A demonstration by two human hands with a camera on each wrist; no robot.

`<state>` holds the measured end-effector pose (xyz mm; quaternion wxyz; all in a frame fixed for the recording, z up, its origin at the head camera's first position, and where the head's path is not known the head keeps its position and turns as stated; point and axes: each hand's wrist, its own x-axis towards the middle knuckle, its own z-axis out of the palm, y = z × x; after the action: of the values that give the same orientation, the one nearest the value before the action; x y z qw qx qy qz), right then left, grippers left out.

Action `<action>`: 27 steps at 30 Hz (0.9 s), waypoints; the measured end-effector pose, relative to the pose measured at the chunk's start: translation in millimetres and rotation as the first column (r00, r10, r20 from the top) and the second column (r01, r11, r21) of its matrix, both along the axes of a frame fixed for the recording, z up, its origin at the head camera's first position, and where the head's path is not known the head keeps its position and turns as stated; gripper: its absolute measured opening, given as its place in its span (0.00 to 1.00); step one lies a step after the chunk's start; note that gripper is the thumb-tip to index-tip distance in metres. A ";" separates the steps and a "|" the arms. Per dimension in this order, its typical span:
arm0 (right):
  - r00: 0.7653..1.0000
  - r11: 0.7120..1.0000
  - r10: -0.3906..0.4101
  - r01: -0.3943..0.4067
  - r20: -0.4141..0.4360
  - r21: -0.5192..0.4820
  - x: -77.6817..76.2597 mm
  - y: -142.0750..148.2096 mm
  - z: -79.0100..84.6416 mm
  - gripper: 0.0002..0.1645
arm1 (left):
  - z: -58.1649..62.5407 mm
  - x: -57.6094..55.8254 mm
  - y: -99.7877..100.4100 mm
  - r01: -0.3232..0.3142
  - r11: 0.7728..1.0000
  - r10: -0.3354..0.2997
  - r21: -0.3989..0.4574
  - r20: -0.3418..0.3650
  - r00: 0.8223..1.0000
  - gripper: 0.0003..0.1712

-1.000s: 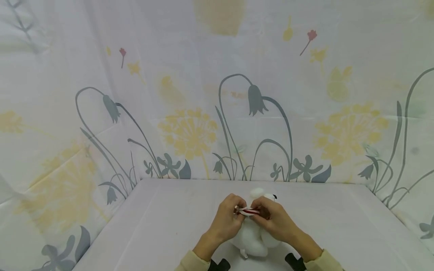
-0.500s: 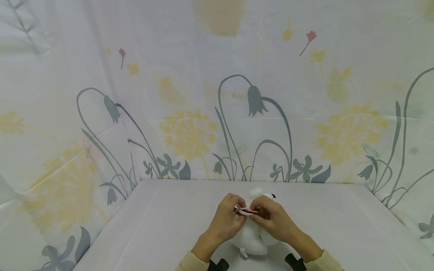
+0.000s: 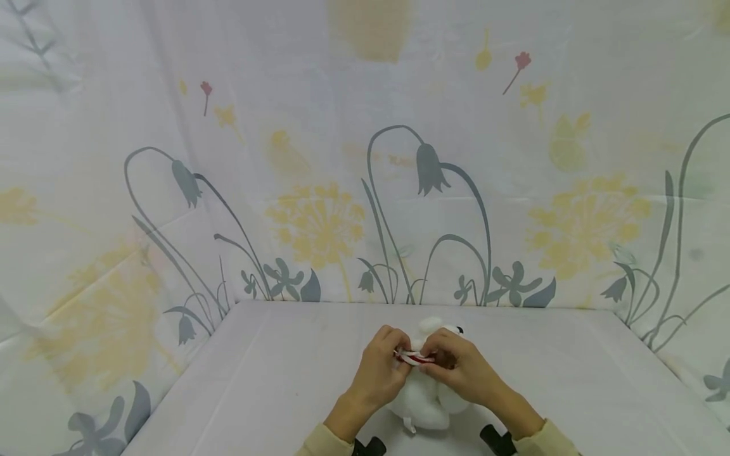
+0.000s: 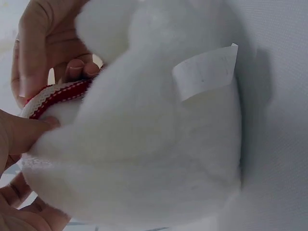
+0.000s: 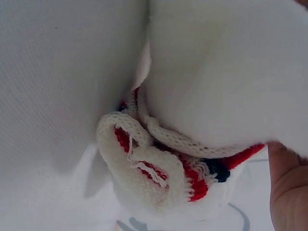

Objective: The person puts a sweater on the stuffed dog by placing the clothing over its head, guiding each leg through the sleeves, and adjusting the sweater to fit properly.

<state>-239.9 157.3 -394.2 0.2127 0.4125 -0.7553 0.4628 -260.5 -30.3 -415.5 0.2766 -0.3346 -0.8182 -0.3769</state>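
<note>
You pinch the toy's [image 3: 424, 411] knitwear [image 3: 414, 359] — left hand [image 3: 377, 368] nine o'clock, right hand [image 3: 463, 368] three — probably straightening it; tug evenly next.

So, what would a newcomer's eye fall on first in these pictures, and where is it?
Probably the white plush toy, resting on the white table low in the head view, just right of centre. At its upper part, the left grip and right grip pinch a red-and-white knit, vivid against the white. Behind them is the backdrop, printed with grey bellflowers and yellow blooms.
</note>
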 end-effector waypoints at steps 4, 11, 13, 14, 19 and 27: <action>0.996 0.999 -0.032 0.032 0.081 -0.004 0.4 2.4 1.0 0.09 | 1.1 0.8 -1.7 0.061 0.997 -0.065 0.045 0.098 0.993 0.18; 0.985 0.995 -0.092 0.083 0.145 0.063 -10.4 9.6 -14.9 0.10 | 7.6 6.9 -5.4 0.139 0.989 -0.145 0.041 0.228 0.963 0.15; 0.989 0.994 -0.078 0.067 0.126 0.088 -14.4 12.6 -18.9 0.10 | 9.5 8.6 -5.5 0.133 0.991 -0.133 0.014 0.234 0.963 0.14; 0.992 0.993 -0.067 0.056 0.111 0.105 -15.7 13.9 -20.2 0.10 | 10.3 9.4 -5.1 0.126 0.992 -0.122 -0.003 0.232 0.965 0.14; 0.998 0.975 -0.027 0.038 -0.052 0.218 -17.2 17.1 -20.2 0.16 | 11.0 12.5 -1.4 0.086 0.990 -0.068 -0.109 0.161 0.985 0.20; 0.974 0.964 -0.092 0.140 -0.209 0.226 -15.9 12.2 -20.8 0.17 | 6.1 11.6 4.8 0.033 0.999 -0.032 -0.041 0.035 0.999 0.23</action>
<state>-255.8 169.6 -415.0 0.2618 0.4338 -0.8037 0.3119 -248.9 -25.5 -409.4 0.2494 -0.3471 -0.8250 -0.3698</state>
